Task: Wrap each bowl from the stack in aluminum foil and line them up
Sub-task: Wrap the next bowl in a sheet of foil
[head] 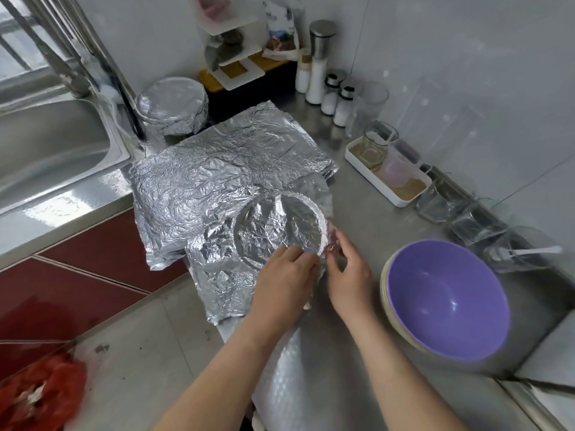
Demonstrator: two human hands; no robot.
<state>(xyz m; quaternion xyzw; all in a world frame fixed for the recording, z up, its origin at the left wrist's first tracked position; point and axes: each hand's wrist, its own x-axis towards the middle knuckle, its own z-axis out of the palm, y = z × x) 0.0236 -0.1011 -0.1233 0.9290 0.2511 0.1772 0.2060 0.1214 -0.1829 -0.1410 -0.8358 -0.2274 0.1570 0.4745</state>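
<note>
Up close, grips the foil-covered near rim of the bowl point(280, 231) with the left hand point(284, 275), fingers curled; pinches the foil edge point(329, 244) beside it with the right hand point(348, 269). Beyond, on the surface point(373, 213): crumpled foil sheets point(217, 169), wrapped bowl point(172, 104) at back, bowl stack point(445, 297) right.
</note>
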